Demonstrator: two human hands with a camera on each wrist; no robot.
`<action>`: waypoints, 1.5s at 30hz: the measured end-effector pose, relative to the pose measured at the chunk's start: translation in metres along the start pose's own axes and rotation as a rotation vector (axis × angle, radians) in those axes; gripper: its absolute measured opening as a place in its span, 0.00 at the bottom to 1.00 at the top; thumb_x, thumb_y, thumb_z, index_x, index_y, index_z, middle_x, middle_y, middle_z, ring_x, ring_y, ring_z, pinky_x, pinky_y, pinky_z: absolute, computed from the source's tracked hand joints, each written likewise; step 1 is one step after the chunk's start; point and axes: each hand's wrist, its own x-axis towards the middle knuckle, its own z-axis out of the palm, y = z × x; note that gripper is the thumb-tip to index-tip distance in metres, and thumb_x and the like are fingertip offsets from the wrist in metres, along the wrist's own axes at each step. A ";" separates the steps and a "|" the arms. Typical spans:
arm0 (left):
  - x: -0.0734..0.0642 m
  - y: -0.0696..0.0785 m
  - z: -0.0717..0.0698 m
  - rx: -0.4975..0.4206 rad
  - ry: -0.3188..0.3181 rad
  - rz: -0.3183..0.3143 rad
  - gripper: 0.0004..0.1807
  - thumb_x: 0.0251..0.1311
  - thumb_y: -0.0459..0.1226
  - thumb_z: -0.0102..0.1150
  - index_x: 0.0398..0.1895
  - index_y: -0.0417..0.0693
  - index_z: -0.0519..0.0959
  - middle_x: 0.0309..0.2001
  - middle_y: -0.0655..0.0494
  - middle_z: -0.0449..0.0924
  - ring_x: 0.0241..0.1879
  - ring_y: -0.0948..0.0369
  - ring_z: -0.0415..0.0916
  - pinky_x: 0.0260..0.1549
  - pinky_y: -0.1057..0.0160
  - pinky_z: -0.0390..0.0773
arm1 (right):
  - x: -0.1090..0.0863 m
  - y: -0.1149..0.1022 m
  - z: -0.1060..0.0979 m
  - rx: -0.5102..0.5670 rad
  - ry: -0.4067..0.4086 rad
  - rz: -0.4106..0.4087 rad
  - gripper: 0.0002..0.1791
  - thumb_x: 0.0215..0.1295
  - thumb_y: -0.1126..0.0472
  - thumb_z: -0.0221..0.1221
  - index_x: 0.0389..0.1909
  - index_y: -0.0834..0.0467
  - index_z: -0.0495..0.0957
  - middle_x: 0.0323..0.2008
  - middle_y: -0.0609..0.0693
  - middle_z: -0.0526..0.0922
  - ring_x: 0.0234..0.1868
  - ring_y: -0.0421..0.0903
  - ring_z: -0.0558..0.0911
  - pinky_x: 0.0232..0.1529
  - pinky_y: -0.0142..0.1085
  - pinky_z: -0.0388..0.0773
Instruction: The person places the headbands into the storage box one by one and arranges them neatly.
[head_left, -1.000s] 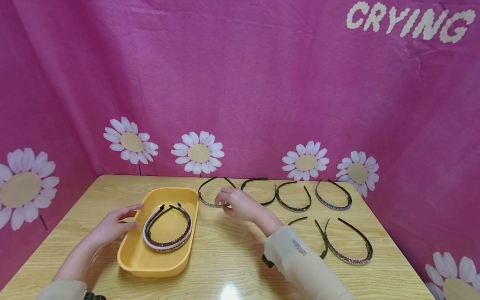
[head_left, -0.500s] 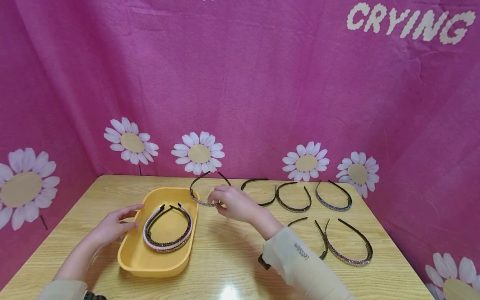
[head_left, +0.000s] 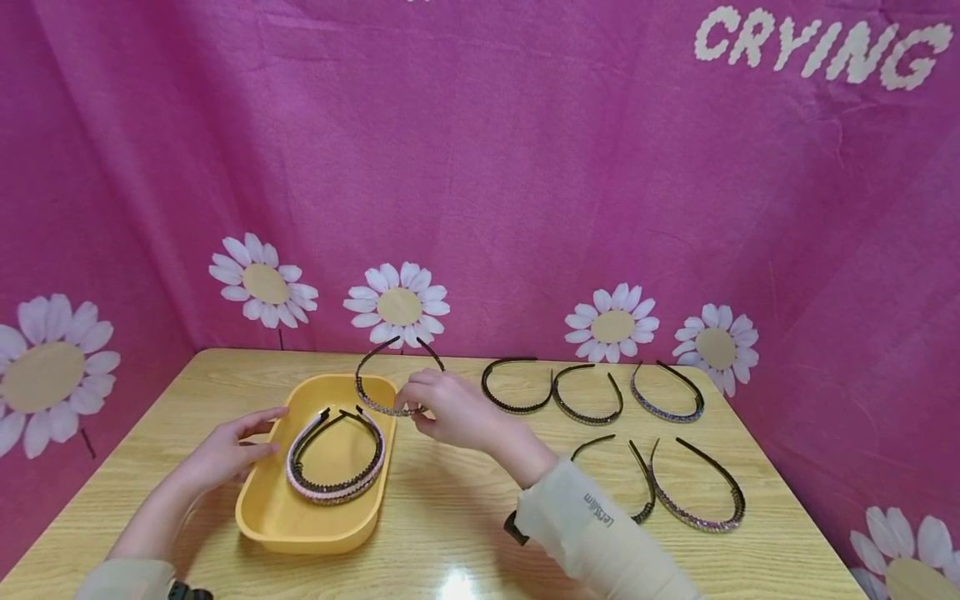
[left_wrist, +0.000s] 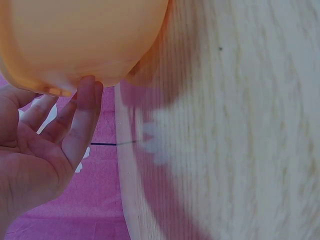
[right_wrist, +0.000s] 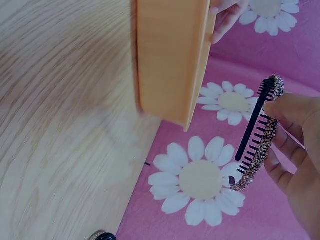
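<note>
My right hand (head_left: 450, 412) pinches a black toothed headband (head_left: 365, 392) by its sparkly band, with its two ends pointing up. The headband is raised over the far right rim of the yellow tub (head_left: 300, 533). In the right wrist view, thumb and fingers grip the headband's glittery edge (right_wrist: 262, 150), its teeth (right_wrist: 250, 150) facing inward. My left hand (head_left: 221, 457) rests its extended fingers against the tub's left side; the left wrist view shows the fingertips (left_wrist: 87, 87) at the wall. Inside the tub lie a pink headband (head_left: 307, 492) and dark ones (head_left: 377, 442), overlapping.
On the right side of the wooden table (head_left: 450, 517) lie several more headbands, including a blue-beaded one (head_left: 678, 415) and a pink-beaded one (head_left: 697, 522). My right forearm partly covers a black one (head_left: 641, 479). A pink daisy-print cloth (head_left: 495, 208) hangs behind the table.
My right hand has lifted the sparkly headband from the table and carried it left toward the tub, its near part now overlapping the rim. The left hand and tub have stayed put.
</note>
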 end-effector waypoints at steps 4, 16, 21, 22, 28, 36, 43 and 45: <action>0.000 0.000 0.000 -0.006 -0.002 -0.004 0.33 0.62 0.35 0.55 0.69 0.38 0.58 0.62 0.24 0.57 0.46 0.51 0.74 0.30 0.59 0.81 | 0.004 -0.006 -0.001 0.022 0.016 -0.025 0.13 0.53 0.71 0.60 0.39 0.54 0.81 0.37 0.43 0.81 0.39 0.38 0.78 0.40 0.24 0.74; 0.001 -0.001 -0.001 0.001 -0.007 -0.004 0.33 0.63 0.36 0.55 0.70 0.39 0.58 0.63 0.22 0.56 0.47 0.50 0.74 0.31 0.59 0.81 | 0.015 -0.024 0.008 0.065 0.025 -0.063 0.13 0.53 0.71 0.60 0.38 0.52 0.81 0.39 0.43 0.81 0.41 0.37 0.78 0.44 0.22 0.71; 0.001 -0.002 -0.001 -0.007 -0.008 0.011 0.33 0.63 0.35 0.55 0.69 0.38 0.58 0.62 0.22 0.56 0.46 0.50 0.75 0.30 0.59 0.81 | 0.019 -0.032 0.015 0.077 0.029 -0.092 0.13 0.53 0.70 0.61 0.38 0.53 0.81 0.37 0.43 0.81 0.40 0.37 0.78 0.44 0.21 0.71; 0.001 -0.002 -0.001 -0.008 -0.007 0.012 0.33 0.63 0.35 0.55 0.69 0.37 0.58 0.62 0.22 0.56 0.46 0.50 0.75 0.30 0.59 0.81 | 0.019 -0.034 0.016 0.086 0.033 -0.100 0.13 0.53 0.71 0.61 0.38 0.54 0.81 0.36 0.44 0.81 0.39 0.37 0.78 0.43 0.21 0.71; 0.001 -0.003 -0.001 -0.008 -0.007 0.032 0.33 0.63 0.35 0.55 0.69 0.35 0.57 0.62 0.20 0.55 0.45 0.50 0.76 0.29 0.58 0.82 | 0.024 -0.044 0.027 0.088 0.023 -0.114 0.14 0.52 0.71 0.60 0.37 0.53 0.81 0.33 0.43 0.79 0.35 0.36 0.75 0.38 0.18 0.68; 0.000 -0.002 0.001 -0.028 -0.011 0.024 0.33 0.62 0.34 0.55 0.69 0.37 0.58 0.62 0.21 0.55 0.46 0.49 0.75 0.30 0.58 0.82 | 0.025 -0.054 0.043 0.068 -0.040 -0.118 0.13 0.53 0.68 0.62 0.38 0.51 0.81 0.36 0.41 0.80 0.37 0.35 0.75 0.42 0.18 0.68; 0.001 -0.002 -0.001 -0.004 -0.004 0.028 0.33 0.63 0.36 0.55 0.69 0.37 0.58 0.62 0.21 0.55 0.44 0.54 0.76 0.29 0.58 0.81 | 0.026 -0.057 0.061 0.042 -0.072 -0.096 0.12 0.52 0.67 0.63 0.38 0.50 0.82 0.35 0.40 0.80 0.37 0.33 0.75 0.42 0.20 0.68; -0.001 -0.001 -0.001 -0.001 -0.004 0.037 0.33 0.63 0.36 0.55 0.69 0.36 0.58 0.62 0.21 0.56 0.44 0.53 0.76 0.28 0.59 0.81 | 0.027 -0.057 0.066 0.032 -0.084 -0.092 0.12 0.52 0.66 0.64 0.37 0.50 0.82 0.33 0.40 0.79 0.35 0.32 0.74 0.41 0.20 0.68</action>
